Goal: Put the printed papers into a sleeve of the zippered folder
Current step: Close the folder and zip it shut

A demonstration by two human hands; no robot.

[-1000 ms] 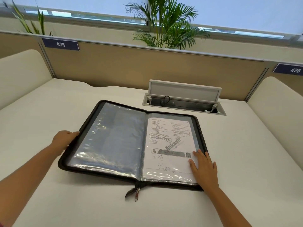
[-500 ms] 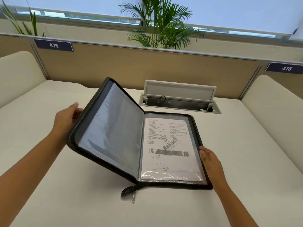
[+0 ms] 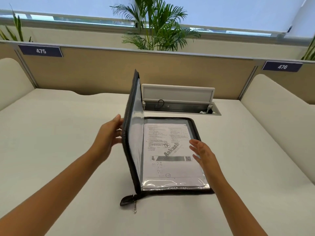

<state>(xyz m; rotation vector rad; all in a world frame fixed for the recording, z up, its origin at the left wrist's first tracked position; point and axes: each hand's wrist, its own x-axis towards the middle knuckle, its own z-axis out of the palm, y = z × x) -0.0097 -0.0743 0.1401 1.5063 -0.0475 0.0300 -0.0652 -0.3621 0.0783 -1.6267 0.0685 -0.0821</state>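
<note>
The black zippered folder (image 3: 194,122) lies on the white desk, its right half flat and its left cover (image 3: 129,133) raised almost upright. The printed papers (image 3: 167,150) sit inside a clear sleeve on the right half. My left hand (image 3: 110,133) presses against the outer face of the raised cover, fingers spread on its edge. Hovering just above the right side of the sleeve is my right hand (image 3: 202,152), fingers apart, holding nothing. The zipper pull (image 3: 135,206) hangs off the near spine end.
An open cable tray with a raised lid (image 3: 177,92) sits just behind the folder. A tan partition (image 3: 102,72) with labels 475 and 476 closes the back. White side dividers (image 3: 272,106) flank the desk.
The left cover has swung up from flat on the desk to near vertical, pushed by my left hand. My right hand lifted off the papers and hovers above them.
</note>
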